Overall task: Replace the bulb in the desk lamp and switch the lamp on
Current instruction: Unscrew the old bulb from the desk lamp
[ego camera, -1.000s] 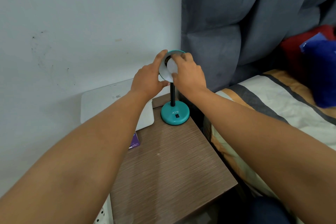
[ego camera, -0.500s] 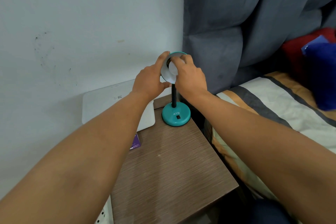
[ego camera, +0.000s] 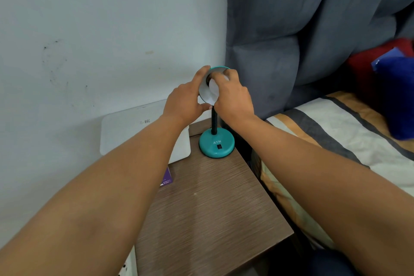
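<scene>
Bulb (ego camera: pixel 214 88) sits inside the lamp shade (ego camera: pixel 205 94) at the bench's (ego camera: pixel 212 204) far corner; right hand (ego camera: pixel 233 98) fingers closed on it, probably twisting, left hand (ego camera: pixel 184 103) gripping the shade. Next: turn gently, lamp braced, then the switch (ego camera: pixel 219 147)

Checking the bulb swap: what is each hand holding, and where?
Left hand grips the lamp shade by its rim; right hand pinches the white bulb inside it.
</scene>
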